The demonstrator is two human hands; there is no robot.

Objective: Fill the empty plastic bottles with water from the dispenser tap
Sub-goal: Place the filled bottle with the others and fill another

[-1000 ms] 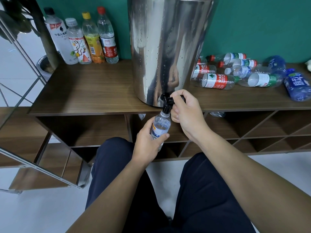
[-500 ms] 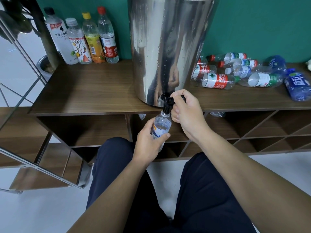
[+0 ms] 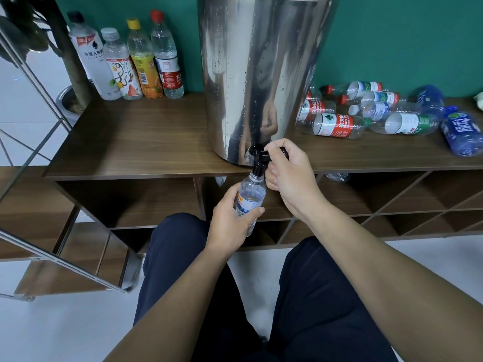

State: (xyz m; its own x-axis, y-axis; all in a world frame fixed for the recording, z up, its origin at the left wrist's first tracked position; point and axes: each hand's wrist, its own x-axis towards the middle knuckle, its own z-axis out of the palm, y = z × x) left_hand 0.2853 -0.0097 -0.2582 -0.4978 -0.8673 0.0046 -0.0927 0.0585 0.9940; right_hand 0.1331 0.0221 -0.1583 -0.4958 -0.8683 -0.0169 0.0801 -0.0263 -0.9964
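Note:
A tall shiny steel dispenser stands on the wooden shelf top. Its black tap juts over the front edge. My left hand grips a small clear plastic bottle upright, its mouth right under the tap spout. My right hand is closed around the tap's black lever. Several empty bottles lie on their sides to the right of the dispenser. Several upright capped bottles stand at the back left.
Open cubbies run under the shelf top. A metal-framed glass panel leans at the left. A plant stem in a metal pot stands at the far left. My dark-trousered knees are below the hands.

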